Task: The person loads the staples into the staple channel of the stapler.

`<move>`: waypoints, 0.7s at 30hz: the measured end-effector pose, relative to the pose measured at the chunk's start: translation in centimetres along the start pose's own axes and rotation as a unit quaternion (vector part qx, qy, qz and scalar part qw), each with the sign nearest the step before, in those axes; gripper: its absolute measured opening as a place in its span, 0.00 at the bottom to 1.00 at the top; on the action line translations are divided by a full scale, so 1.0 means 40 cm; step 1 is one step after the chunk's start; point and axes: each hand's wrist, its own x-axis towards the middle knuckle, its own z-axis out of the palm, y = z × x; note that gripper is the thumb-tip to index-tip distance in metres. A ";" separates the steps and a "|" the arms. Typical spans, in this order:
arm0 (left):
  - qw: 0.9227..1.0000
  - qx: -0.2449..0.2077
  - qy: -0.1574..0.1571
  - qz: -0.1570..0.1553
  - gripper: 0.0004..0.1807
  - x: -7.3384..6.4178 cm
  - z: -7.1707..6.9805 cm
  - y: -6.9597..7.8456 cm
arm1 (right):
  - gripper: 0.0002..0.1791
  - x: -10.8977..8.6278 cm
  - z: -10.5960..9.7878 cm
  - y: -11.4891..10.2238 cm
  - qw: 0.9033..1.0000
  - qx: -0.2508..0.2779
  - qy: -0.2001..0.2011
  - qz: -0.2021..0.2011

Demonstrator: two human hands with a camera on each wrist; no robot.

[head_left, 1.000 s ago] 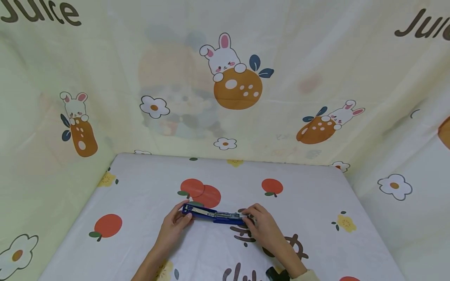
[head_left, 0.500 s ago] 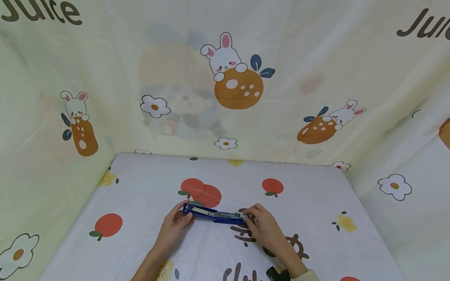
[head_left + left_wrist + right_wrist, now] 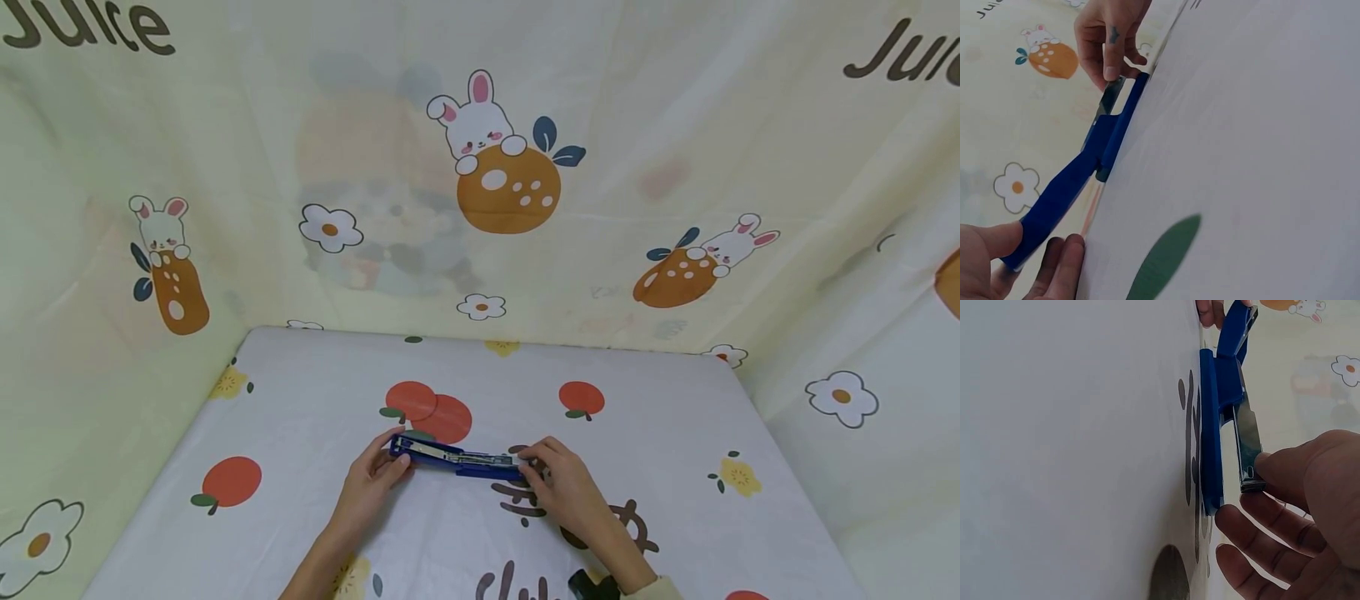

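Note:
A blue stapler (image 3: 487, 472) lies low over the table, its top cover (image 3: 1054, 194) swung far back to the left and its metal staple magazine (image 3: 1249, 440) exposed. The left hand (image 3: 369, 482) grips the end of the cover between thumb and fingers. At the other end, the right hand (image 3: 564, 490) pinches the front tip of the magazine between thumb and index finger. In the right wrist view the magazine stands raised apart from the blue base (image 3: 1211, 437), and the middle fingertip is right at the base's front end.
A white cloth printed with fruit covers the table (image 3: 300, 400). Behind and at both sides hang pale curtains (image 3: 405, 50) with rabbit and flower prints. A dark object (image 3: 592, 586) shows by the right wrist at the lower edge.

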 end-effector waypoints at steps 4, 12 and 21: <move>1.000 0.002 -0.001 0.003 0.28 0.000 -0.001 0.000 | 0.08 0.000 0.001 0.002 1.000 0.003 0.001 0.000; 1.000 0.000 -0.001 0.005 0.28 0.000 0.000 -0.002 | 0.09 -0.004 0.000 0.005 1.000 0.023 -0.003 0.003; 1.000 -0.003 0.004 -0.006 0.28 0.002 0.002 0.000 | 0.09 -0.001 0.000 0.013 0.999 0.048 -0.016 0.011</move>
